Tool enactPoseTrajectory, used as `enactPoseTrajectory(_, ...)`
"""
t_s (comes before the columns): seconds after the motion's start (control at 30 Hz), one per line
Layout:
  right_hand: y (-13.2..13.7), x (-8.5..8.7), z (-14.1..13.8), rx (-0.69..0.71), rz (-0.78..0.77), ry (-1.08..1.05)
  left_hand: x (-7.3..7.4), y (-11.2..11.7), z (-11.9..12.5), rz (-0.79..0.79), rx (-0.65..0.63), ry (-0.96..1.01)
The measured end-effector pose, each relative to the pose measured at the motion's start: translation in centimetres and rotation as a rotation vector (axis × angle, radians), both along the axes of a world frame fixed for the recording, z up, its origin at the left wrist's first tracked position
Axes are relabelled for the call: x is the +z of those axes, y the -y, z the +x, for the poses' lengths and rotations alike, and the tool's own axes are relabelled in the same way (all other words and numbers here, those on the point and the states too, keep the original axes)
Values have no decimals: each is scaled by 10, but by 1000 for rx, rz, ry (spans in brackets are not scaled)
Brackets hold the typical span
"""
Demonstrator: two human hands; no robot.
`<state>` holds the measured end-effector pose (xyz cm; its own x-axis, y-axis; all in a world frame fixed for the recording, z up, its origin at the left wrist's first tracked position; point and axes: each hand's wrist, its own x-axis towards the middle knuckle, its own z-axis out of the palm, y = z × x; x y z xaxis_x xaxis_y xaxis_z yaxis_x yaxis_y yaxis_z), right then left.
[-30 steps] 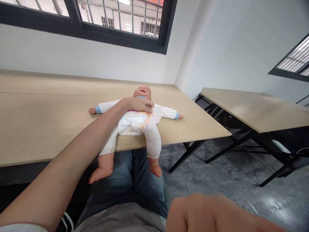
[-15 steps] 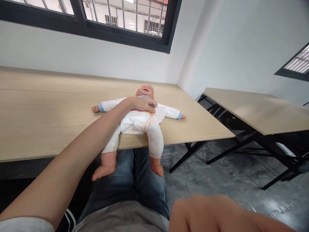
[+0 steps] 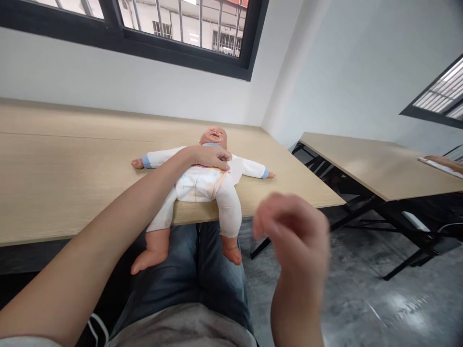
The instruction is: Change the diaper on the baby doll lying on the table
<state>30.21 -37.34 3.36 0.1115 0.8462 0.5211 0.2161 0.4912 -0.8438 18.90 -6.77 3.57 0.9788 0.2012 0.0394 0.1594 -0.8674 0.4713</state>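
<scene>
A baby doll point(image 3: 202, 185) in a white suit with blue cuffs lies on its back on the wooden table point(image 3: 54, 178). Its arms are spread and its bare legs hang over the front edge, above my lap in blue jeans. My left hand point(image 3: 211, 156) rests on the doll's chest just under its chin, fingers curled and pressed on the cloth. My right hand point(image 3: 292, 231) is raised in the air to the right of the doll's legs, blurred by motion, fingers loosely bent, touching nothing.
A second wooden table point(image 3: 379, 164) on black legs stands to the right, across a gap of grey floor. Another person's hand point(image 3: 443, 161) shows at its far right edge. A dark-framed barred window point(image 3: 181, 29) runs along the white wall behind.
My right hand has risen from the bottom edge of the view up to beside the doll's legs. My left hand has stayed on the doll's chest.
</scene>
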Motion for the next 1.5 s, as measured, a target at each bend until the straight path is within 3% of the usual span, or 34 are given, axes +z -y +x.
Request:
enactPoseTrajectory(0.07,-48,-13,21,-108,-151,188,0,0,-1,-17,13,14)
enactPoseTrajectory(0.2,-144,-61,61,-277,-347,732,-2,-2,-2,-56,37,15)
enactPoseTrajectory(0.33,-186,-86,80,-387,-315,903,-4,-3,-3,-75,39,3)
enactPoseTrajectory(0.63,-212,-83,90,-214,-304,901,-8,-9,-2,-118,32,5)
enactPoseTrajectory(1.0,-240,-94,91,-282,-346,718,-8,-8,4,-3,139,3)
enactPoseTrajectory(1.5,-235,-97,94,-248,-264,491,-14,-9,-2,-39,179,99)
